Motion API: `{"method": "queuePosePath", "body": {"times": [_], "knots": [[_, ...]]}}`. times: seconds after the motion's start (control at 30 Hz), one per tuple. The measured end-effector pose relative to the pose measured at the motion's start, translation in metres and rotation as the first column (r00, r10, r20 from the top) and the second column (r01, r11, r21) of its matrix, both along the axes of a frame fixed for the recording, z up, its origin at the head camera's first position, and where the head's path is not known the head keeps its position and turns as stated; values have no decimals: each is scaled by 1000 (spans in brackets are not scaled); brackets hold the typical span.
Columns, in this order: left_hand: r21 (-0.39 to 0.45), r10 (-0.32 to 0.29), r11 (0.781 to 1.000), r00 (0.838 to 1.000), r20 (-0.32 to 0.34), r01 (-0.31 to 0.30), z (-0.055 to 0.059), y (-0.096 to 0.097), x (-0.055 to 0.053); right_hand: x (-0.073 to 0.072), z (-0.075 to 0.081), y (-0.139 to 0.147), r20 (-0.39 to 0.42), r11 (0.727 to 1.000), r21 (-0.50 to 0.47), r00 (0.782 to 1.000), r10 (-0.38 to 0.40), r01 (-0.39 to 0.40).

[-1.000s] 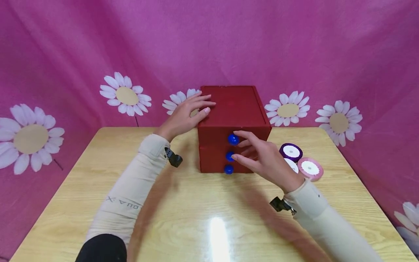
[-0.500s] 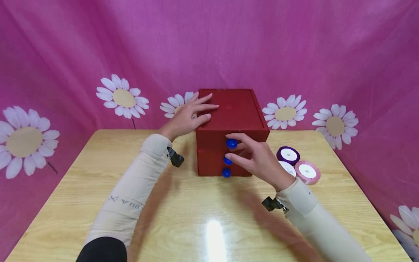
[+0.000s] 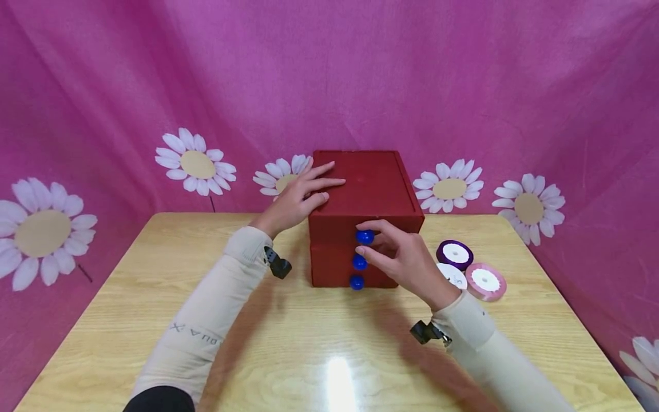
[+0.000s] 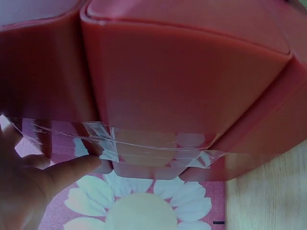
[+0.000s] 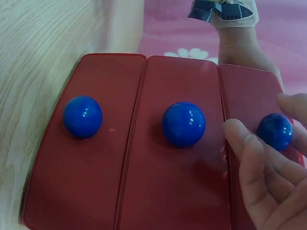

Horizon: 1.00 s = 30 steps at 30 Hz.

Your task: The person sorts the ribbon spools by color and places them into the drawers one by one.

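Note:
A red drawer box [image 3: 360, 183] with three blue round knobs on its front stands at the back of the table. My left hand [image 3: 296, 200] rests spread on the top's left edge; in the left wrist view its thumb lies against the box's side. At the front, my right hand [image 3: 409, 257] has its index finger bent over the top knob [image 3: 365, 237] and its thumb below it. In the right wrist view the thumb shows a gap from that knob [image 5: 275, 132]. Beneath are the middle knob [image 3: 359, 262] and the bottom knob [image 3: 357, 282]. All drawers sit flush.
Right of the box lie three ribbon spools: a purple spool [image 3: 469, 252], a white spool [image 3: 453, 274] and a pink spool [image 3: 496, 289]. Behind the wooden table [image 3: 288, 349] hangs a pink cloth [image 3: 329, 74] with daisies. Transparent tape [image 4: 144, 143] crosses the box's side.
My right hand has moved left onto the top knob, and its thumb and index finger have drawn closer together. My left hand has stayed on the box, and the head view has tilted slightly.

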<state>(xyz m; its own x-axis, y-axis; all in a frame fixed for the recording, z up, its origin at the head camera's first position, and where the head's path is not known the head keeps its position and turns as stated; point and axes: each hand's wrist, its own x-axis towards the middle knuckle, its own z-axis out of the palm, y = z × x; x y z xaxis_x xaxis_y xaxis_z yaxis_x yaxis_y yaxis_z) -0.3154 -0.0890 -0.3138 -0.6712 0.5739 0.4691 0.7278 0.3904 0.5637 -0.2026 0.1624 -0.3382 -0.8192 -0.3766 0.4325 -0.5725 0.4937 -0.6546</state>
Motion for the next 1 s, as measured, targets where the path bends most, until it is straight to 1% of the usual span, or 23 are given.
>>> {"method": "queuePosePath", "body": {"times": [0.2,0.37,0.53,0.67,0.8,0.87,1.0], "knots": [[32,1,999,1000,-14,0,-1,3,1,-1,-1,-1,22,999,-52,1000,3,-2],[69,35,997,999,-24,-33,-2,6,3,-2,-2,-1,25,997,-72,1000,0,2],[98,56,994,998,-1,-56,-5,9,6,-1,-3,0,66,997,-67,998,-19,23],[127,61,990,998,18,-63,-7,13,7,6,3,-2,106,996,-71,994,-39,46],[145,81,986,996,38,-86,-10,14,8,14,14,-6,110,996,-87,994,-23,33],[149,95,984,995,40,-100,-10,14,8,15,16,-7,106,995,-96,994,-5,16],[160,109,981,993,35,-113,-9,13,9,8,9,-5,110,994,-111,994,10,3]]}}
